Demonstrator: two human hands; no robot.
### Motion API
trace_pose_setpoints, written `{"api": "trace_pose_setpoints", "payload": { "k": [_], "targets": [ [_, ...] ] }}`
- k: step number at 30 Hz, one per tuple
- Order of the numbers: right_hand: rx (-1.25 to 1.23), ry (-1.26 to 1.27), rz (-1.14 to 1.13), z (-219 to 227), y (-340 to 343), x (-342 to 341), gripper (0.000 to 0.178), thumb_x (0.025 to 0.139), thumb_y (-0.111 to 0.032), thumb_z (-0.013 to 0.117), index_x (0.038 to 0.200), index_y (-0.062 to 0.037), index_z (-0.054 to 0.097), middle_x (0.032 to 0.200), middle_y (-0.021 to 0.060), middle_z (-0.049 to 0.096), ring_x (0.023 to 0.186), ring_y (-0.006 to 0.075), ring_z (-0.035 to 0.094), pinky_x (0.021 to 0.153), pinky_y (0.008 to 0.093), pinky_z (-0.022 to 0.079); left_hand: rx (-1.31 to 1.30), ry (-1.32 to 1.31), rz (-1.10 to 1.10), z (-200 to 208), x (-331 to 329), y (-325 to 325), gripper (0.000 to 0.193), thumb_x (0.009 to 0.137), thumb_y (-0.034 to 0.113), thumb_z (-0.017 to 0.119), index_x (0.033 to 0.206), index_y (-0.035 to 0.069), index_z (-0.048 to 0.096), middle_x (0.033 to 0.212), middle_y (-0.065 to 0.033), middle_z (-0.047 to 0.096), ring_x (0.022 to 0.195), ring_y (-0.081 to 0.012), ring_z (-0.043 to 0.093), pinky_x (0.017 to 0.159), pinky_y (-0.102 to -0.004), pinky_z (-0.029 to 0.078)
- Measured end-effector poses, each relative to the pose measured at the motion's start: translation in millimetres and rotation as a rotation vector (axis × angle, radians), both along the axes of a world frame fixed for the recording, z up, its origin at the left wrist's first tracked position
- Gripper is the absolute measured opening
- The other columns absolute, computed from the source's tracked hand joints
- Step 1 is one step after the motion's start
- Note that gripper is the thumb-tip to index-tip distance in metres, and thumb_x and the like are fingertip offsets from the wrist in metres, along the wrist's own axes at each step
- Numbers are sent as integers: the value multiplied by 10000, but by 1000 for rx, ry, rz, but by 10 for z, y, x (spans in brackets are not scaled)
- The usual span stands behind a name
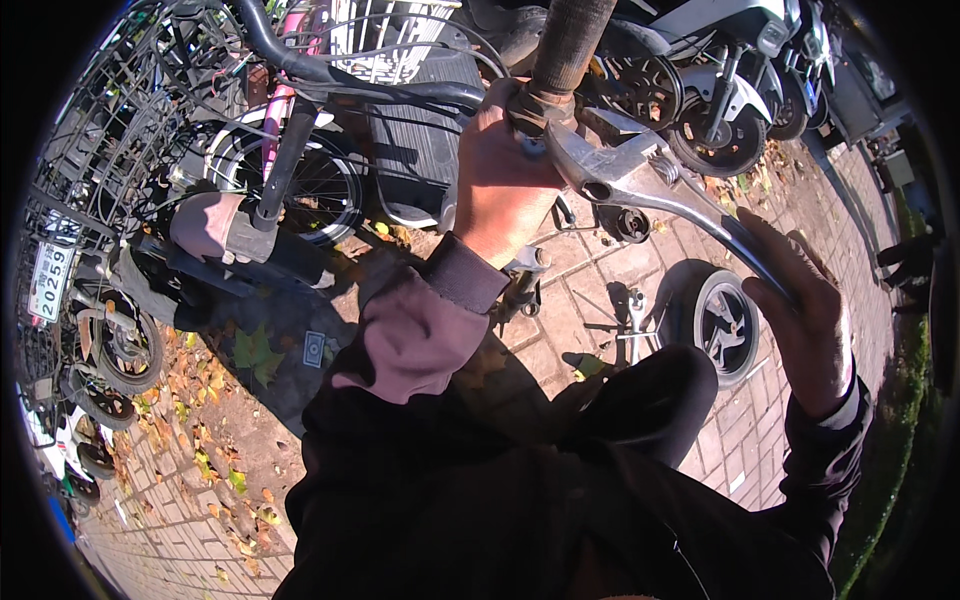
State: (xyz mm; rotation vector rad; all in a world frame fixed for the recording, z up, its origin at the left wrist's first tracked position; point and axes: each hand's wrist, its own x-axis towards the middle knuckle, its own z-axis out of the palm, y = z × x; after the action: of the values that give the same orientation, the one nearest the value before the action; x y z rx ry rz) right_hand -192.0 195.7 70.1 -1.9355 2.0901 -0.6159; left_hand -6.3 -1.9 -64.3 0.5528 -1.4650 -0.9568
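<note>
A worn brown metal tube (572, 45) comes down from the top of the head view and ends in a ring or nut (540, 108). My left hand (500, 175) is closed around this lower end, its fingers partly hidden behind it. A large silver adjustable wrench (640, 178) has its jaws up against the ring; whether they grip it, I cannot tell. Out at the right, my right hand (808, 315) holds the wrench's handle between thumb and fingers.
Below lies a small wheel with a tyre (726, 328), beside a spanner (636, 312) on the paving. Left stands a scooter with a pink frame tube (280, 125) and a black handlebar (370, 90). Parked scooters (722, 125) line the back; a wire basket (100, 160) is far left.
</note>
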Motion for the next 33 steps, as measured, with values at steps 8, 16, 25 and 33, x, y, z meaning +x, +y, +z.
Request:
{"api": "trace_pose_setpoints", "payload": {
  "k": [8,16,25,33],
  "targets": [
    [107,-2,25,124,-89,-25,534,895,22,586,1428,4,554,1294,156,657,1221,215,613,1046,327,450,21,-16,-4,41,5,-3,354,768,50,815,1066,-9,633,910,-115,733,813,-143,690,746,-298,544],
    [17,-86,41,104,-68,10,540,876,67,589,1412,9,567,1318,155,663,1220,202,618,1051,316,453,146,314,-192,14,-60,38,354,774,7,822,1062,5,618,920,-79,716,819,-121,660,741,-290,538],
    [46,0,-51,91,-180,39,494,883,16,625,1374,-35,615,1263,182,674,1113,251,663,1032,360,472,83,109,-60,28,-17,35,372,774,11,823,1058,-3,582,943,-82,729,836,-95,650,774,-265,531],
    [-99,190,95,104,-217,52,475,908,-15,624,1378,-83,624,1116,183,701,992,308,686,968,393,493,102,134,-35,-17,-40,16,377,761,-11,801,1068,-14,581,935,-89,715,839,-111,653,777,-272,529]
  ]
}}
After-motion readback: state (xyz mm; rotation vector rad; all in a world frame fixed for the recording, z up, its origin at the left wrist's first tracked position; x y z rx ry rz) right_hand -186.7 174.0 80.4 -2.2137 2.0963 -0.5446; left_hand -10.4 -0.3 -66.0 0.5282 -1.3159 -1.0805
